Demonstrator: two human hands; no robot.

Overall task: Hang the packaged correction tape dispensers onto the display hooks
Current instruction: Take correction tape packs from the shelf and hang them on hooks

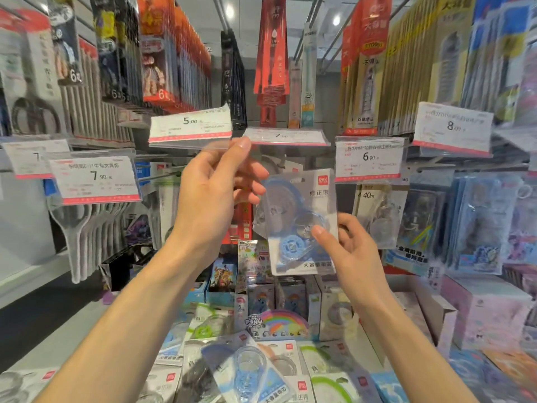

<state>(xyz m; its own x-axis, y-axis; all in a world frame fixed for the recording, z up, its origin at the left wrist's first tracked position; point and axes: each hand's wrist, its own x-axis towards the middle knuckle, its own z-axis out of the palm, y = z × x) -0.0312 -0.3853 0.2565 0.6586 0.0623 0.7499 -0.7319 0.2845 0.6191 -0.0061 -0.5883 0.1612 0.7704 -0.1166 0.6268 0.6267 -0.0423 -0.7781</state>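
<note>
While both bare arms reach up toward a crowded stationery display, the right hand (345, 251) pinches the lower right corner of a clear plastic blister pack holding a blue correction tape dispenser (299, 225), thumb on the front and fingers curled behind. The pack hangs upright at the centre of the view, just below a clear plastic price tag holder marked 7 (286, 137). Whether its hang hole is already over a hook cannot be told; the hook itself is hidden behind the tag and the hand.

The left hand (215, 193) is raised beside the pack's upper left edge, fingers partly curled. Its thumb tip touches the underside of a neighbouring clear tag holder marked 5.00 (190, 128), and it seems to be lifting a tag flap out of the way. Its fingertips are near the pack's top, but whether they grip anything is unclear.

Below, on the shelf, lie more packaged correction tape dispensers, among them a loose blue one (247, 370) and green ones (328, 385), still waiting to be hung.

Several things could go wrong, as a judgement. Held only by one corner, the pack could twist or slip and drop into the pile below. If the tag flap falls back, it would block the hook's tip. If the hole misses the hook, pushing could bend the card top or knock packs already hanging behind it.
</note>
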